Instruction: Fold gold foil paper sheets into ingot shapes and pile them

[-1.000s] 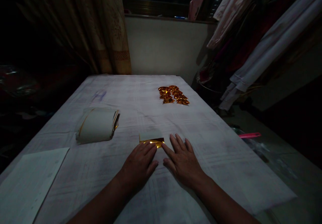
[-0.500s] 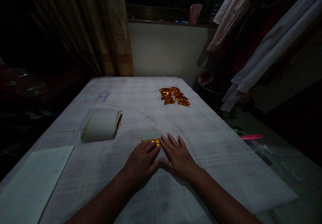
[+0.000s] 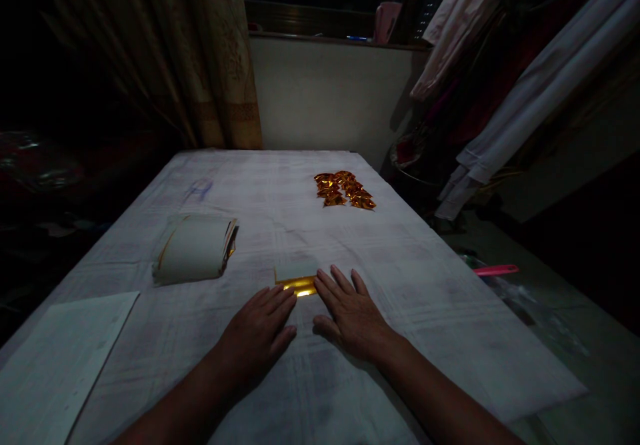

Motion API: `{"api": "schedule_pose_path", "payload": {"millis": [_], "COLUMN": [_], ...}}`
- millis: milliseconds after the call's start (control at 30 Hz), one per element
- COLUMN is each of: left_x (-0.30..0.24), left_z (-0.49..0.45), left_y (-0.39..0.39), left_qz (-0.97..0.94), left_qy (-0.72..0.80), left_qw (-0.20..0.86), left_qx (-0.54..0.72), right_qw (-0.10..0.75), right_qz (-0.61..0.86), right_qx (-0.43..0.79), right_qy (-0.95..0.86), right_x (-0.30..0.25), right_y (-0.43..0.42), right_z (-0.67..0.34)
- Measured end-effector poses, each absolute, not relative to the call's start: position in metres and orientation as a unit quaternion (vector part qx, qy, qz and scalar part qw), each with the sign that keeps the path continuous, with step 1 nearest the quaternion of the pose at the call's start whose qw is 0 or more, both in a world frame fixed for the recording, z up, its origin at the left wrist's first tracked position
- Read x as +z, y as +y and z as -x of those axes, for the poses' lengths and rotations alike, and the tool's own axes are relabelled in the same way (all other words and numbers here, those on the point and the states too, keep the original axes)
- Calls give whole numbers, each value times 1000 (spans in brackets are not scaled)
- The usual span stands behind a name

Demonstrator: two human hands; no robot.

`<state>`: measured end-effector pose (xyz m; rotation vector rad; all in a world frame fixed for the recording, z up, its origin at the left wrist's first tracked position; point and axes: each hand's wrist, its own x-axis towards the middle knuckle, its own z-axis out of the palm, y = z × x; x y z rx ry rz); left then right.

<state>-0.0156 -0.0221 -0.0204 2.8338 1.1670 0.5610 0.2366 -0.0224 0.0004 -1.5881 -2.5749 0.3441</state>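
Gold paper [image 3: 304, 286], partly folded, lies on our tabletop [image 3: 440, 298]; our left hand [image 3: 260, 326] rests flat and unclenched at its left end, while our right hand [image 3: 353, 312], spread wide, touches its right end.

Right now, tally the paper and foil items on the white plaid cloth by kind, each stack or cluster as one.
Curved stack of pale grey paper: 1
Large flat white paper: 1
Cluster of shiny gold folded foil pieces: 1 (pieces too crowded to count)
Partly folded gold-and-grey foil paper: 1
Total: 4

Left hand [image 3: 260, 325] now farther left
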Motion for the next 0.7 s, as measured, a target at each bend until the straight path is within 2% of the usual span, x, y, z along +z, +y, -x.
{"api": "schedule_pose_path", "payload": {"millis": [300,500,700], "left_x": [-7,-9,-10], "left_z": [41,35,37], "left_y": [-25,-24,-25], "left_qz": [-904,-901,-897], "left_qy": [394,395,404], "left_qw": [-18,-22,-24], "left_qx": [165,178,174], "right_qw": [48,94,83], "right_qz": [523,509,437], "right_qx": [109,44,97], "right_qy": [-844,-854,-890], "right_x": [1,-6,-9], "right_y": [-22,-27,-22], "right_z": [-237,-217,-189]}}
